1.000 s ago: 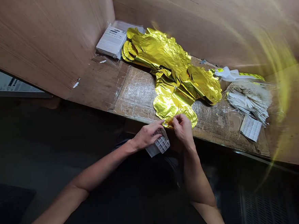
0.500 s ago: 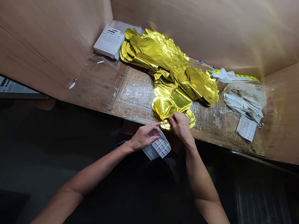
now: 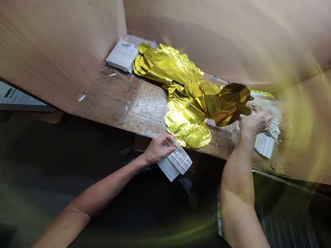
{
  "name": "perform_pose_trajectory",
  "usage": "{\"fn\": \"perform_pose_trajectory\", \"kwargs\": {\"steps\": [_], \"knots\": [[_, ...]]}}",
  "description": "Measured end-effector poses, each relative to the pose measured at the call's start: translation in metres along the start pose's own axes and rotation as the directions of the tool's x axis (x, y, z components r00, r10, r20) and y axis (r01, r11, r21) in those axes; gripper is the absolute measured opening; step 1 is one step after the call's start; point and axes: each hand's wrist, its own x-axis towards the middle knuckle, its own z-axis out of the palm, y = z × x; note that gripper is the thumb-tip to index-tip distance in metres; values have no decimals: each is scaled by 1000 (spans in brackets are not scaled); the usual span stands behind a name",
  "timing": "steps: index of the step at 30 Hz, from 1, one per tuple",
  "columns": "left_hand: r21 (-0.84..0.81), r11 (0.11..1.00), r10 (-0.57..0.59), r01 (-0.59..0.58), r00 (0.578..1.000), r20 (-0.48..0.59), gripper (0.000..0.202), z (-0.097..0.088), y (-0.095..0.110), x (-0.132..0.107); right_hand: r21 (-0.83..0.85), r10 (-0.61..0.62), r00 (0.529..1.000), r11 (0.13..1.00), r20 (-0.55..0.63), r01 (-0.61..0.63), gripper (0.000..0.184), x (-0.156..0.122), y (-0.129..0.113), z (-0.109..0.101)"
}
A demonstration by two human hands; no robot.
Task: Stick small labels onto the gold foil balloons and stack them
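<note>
My left hand (image 3: 159, 150) is closed on a sheet of printed stickers (image 3: 180, 161), in front of the shelf edge. Pale backing paper (image 3: 168, 169) hangs below the stickers. My right hand (image 3: 255, 123) is over the right part of the shelf, close to a bundle of thin white sticks (image 3: 275, 127). Motion blurs its fingers, so I cannot tell whether they grip anything. Just left of it, a darker gold foil piece (image 3: 228, 103) stands raised and bent. Flat gold foil balloons (image 3: 187, 128) lie in overlapping stacks across the middle.
A stack of white printed packets (image 3: 123, 54) sits in the back left corner. Wooden walls (image 3: 204, 27) enclose the shelf (image 3: 145, 106). Near the right end lies a white label sheet (image 3: 265, 146); yellow-and-white tape (image 3: 262, 93) is behind the sticks.
My right hand has swung right, from the front foil balloon to beside the sticks. A gold foil piece has lifted and turned over to the right. My left hand keeps the stickers.
</note>
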Motion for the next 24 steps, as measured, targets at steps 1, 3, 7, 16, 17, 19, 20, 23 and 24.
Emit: {"fn": "perform_pose_trajectory", "kwargs": {"steps": [1,3,7,16,17,19,20,23,24], "knots": [[-29,999,-40,38,998,-54,30,-1,3,-1,-22,-1,998,1000,-58,-1,31,-4,-3,-5],[-72,994,-85,77,988,-125,34,-1,9,-1,45,-39,999,998,28,38,29,-36,-19,-3],[-16,999,-37,34,978,-207,38,3,17,-2,370,-314,793,921,522,121,23,-135,-73,22],[67,997,48,-37,984,-170,33,7,22,-8,430,-314,825,898,469,97,20,-184,-93,42],[69,997,43,-31,984,-171,33,8,23,-8,434,-314,840,895,442,106,20,-186,-93,43],[74,997,36,-24,985,-169,32,8,24,-9,437,-315,866,890,390,127,20,-192,-94,44],[77,997,36,-23,985,-171,31,9,25,-9,438,-321,874,887,365,143,20,-195,-94,45],[89,996,38,-22,983,-177,30,9,26,-11,416,-365,883,881,294,226,19,-203,-92,49],[93,995,37,-21,983,-182,30,9,27,-11,390,-383,883,883,273,262,19,-206,-91,50]]}}
